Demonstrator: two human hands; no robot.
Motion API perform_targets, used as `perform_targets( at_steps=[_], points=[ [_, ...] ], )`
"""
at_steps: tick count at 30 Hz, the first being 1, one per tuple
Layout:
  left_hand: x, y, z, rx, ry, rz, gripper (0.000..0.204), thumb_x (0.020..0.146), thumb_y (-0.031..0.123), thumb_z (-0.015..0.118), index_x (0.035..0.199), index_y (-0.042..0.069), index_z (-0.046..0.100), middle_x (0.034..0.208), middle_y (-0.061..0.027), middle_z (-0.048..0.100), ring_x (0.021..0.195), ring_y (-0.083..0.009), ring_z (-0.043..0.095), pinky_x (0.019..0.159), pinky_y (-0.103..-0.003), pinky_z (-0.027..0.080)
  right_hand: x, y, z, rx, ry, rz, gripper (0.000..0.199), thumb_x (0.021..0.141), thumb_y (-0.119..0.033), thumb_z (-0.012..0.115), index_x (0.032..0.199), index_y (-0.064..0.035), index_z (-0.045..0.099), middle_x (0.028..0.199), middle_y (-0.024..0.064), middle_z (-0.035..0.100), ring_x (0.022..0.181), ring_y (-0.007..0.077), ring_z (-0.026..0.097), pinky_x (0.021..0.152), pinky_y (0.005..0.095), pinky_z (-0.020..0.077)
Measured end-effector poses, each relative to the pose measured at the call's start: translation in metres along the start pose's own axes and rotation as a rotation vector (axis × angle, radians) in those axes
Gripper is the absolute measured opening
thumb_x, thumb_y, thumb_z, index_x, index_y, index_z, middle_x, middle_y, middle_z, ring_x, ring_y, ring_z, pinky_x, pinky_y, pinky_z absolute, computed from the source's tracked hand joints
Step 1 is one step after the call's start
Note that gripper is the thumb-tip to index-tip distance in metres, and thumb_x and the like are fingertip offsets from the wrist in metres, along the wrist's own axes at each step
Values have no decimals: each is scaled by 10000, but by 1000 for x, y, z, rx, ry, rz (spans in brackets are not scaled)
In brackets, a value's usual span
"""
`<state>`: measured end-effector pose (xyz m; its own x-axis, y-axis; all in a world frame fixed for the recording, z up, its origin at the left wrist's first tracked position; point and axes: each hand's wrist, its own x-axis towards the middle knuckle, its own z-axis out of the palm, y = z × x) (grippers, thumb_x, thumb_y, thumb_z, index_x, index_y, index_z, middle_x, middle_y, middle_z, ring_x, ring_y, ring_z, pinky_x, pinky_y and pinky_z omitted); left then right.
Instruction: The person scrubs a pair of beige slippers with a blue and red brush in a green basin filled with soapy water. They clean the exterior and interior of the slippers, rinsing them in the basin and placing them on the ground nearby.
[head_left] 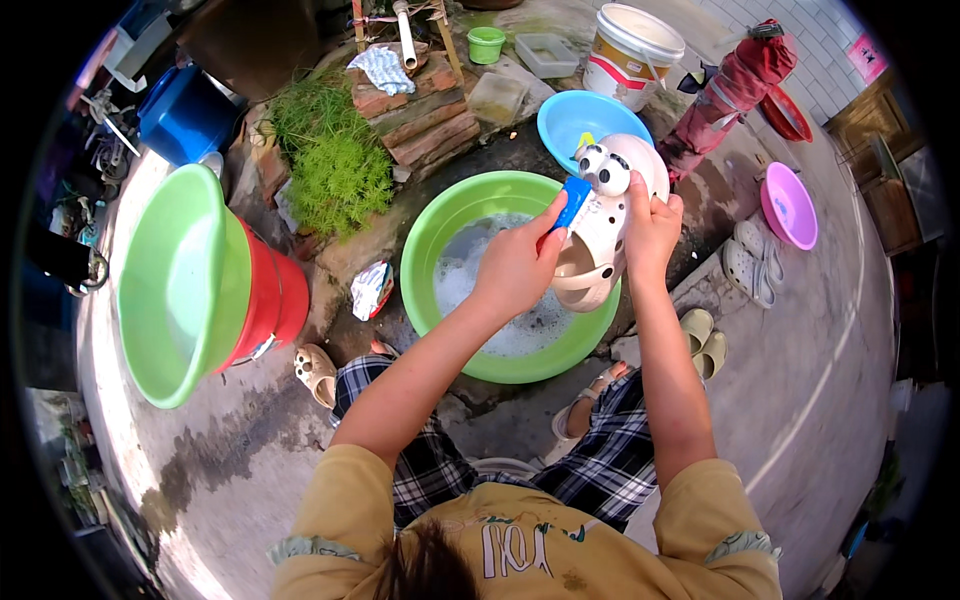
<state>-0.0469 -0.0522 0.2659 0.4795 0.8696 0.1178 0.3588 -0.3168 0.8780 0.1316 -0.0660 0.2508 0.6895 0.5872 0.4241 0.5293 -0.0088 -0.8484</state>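
A cream clog [603,232] with black-and-white eye-like charms is held up over the right side of a green basin [418,270]. My right hand [652,222] grips the clog along its far right side, thumb near the charms. Closed around a blue scrub brush [572,203], my left hand [520,262] is at the clog's left side. The brush's working face is mostly hidden, and it seems to touch the clog. Foamy, greyish water [510,325] lies in the basin below.
Behind the clog is a light blue basin [560,130], with a white bucket [630,60] beyond. A green basin tilts on a red bucket [275,300] at left. White clogs [745,265] and a pink basin [790,205] lie right. A crumpled packet [371,290] sits beside the washing basin.
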Motion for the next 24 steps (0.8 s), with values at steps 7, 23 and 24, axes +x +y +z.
perform_targets(
  at_steps=[7,23,24],
  points=[
    [-15,6,21,111,-25,117,458,891,187,463,1340,165,375,692,-195,576,593,-338,567,557,-375,426,-4,10,9,7,134,-55,362,817,-271,638,630,39,623,814,149,489,808,242,466,767,335,380],
    [8,1,5,-270,-86,-260,571,934,163,295,1369,-60,-2,647,-189,577,453,-250,565,383,-363,463,-32,-5,26,-7,30,-284,277,752,-142,677,622,74,559,990,216,466,911,320,483,813,361,397],
    [5,2,3,-263,-97,-248,568,935,161,290,1366,-65,-3,643,-189,573,438,-239,560,367,-354,460,-31,-4,26,-25,34,-305,279,751,-140,677,620,74,554,992,216,464,907,322,483,811,361,398]
  ],
)
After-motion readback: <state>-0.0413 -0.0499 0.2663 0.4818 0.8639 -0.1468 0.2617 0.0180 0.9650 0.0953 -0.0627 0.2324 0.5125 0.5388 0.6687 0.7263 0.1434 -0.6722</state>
